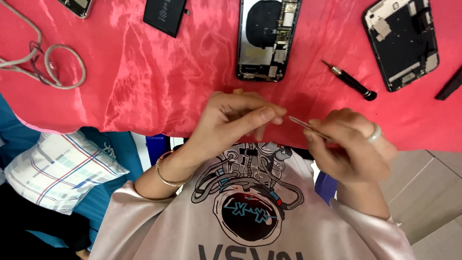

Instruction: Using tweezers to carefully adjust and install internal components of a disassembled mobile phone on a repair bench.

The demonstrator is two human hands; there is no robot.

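Pink cloth [144, 72] covers the bench, an opened phone [267, 38] lying far centre. Your right hand [351, 149] pinches tweezers [308, 126] near the edge; your left hand [231, 123] has fingertips closed at their tip, whatever they grip hidden. Brace both wrists and move slowly.

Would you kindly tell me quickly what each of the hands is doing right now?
Left hand: fingers pinched together; whether they hold anything cannot be told.
Right hand: closed on thin metal tweezers.
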